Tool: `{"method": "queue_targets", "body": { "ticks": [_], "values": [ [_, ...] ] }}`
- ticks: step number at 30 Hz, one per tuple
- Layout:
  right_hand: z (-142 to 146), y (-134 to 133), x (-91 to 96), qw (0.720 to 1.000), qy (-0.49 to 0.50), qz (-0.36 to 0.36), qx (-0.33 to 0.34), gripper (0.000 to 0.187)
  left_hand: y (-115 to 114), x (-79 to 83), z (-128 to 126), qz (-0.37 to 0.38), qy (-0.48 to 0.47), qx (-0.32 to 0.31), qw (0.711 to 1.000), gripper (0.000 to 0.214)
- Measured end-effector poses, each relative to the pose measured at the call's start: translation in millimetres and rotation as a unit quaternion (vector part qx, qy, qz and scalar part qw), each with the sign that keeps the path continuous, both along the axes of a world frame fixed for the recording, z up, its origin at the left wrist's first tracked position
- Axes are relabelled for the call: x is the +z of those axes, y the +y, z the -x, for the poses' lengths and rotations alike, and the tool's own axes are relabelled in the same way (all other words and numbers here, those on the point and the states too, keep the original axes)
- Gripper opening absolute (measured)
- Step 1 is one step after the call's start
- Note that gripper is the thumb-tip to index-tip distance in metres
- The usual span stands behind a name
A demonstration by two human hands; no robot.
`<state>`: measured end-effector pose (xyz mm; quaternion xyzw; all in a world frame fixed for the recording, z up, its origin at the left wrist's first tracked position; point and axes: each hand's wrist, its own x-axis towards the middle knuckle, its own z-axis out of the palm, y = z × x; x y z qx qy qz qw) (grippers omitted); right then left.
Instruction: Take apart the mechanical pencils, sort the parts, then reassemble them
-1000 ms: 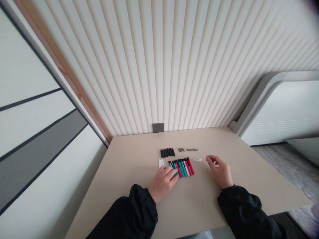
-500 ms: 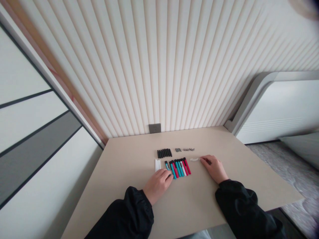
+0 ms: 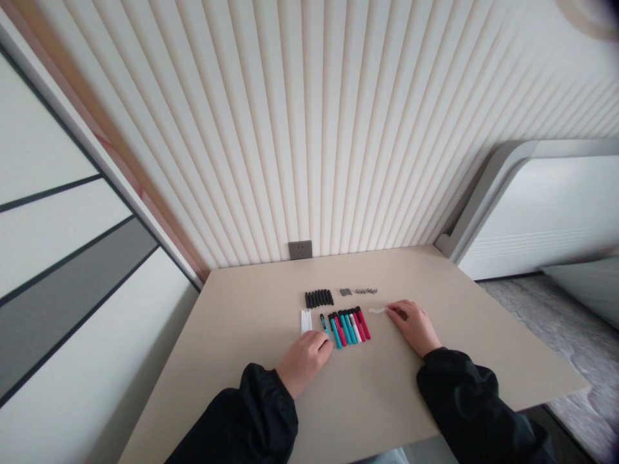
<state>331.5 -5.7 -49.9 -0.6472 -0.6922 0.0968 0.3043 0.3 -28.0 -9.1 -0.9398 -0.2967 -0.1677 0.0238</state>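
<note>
Behind the tan counter [image 3: 232, 322] is a ridged wall [image 3: 269, 129]. The left grip [image 3: 305, 361] is at the near end of a blue pen [image 3: 324, 325], right of white sticks [image 3: 306, 320]; I can't tell if it holds the pen. Black tubes [image 3: 320, 298] lie farther back. Next is a row of bright pens [image 3: 349, 327], with gray bits [image 3: 366, 291] on their far side. The right grip [image 3: 413, 326] is at small white bits [image 3: 377, 311]; I can't tell if it pinches one.
</note>
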Motion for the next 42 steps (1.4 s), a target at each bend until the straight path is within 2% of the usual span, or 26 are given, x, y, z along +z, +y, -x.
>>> {"method": "queue_targets", "body": {
  "ticks": [16, 23, 34, 36, 39, 42],
  "values": [
    [3, 3, 3.4, 1.000, -0.004, 0.023, 0.016, 0.031, 1, -1.7, 2, -0.001, -0.006, -0.010, 1.000, 0.023],
    [3, 3, 2.0, 1.000, -0.003, 0.020, 0.008, 0.031, 1, 1.8, 3, 0.010, -0.007, -0.008, 1.000, 0.014],
    [4, 2, 3.5, 1.000, 0.003, 0.016, 0.003, 0.031, 0, 2.2, -1, 0.008, -0.035, -0.006, 0.999, 0.013],
    [5, -1, 6.5, 1.000, 0.011, 0.003, -0.008, 0.031, 0, 3.4, -2, 0.009, -0.032, -0.006, 0.999, 0.012],
    [11, -11, 14.1, 0.998, 0.017, -0.057, -0.037, 0.032, 0, 6.4, -4, 0.016, -0.040, -0.002, 0.999, 0.007],
    [27, -26, 22.4, 0.995, -0.006, -0.095, 0.011, 0.029, 0, 9.0, -6, 0.017, -0.041, 0.010, 0.999, 0.011]
  ]
}}
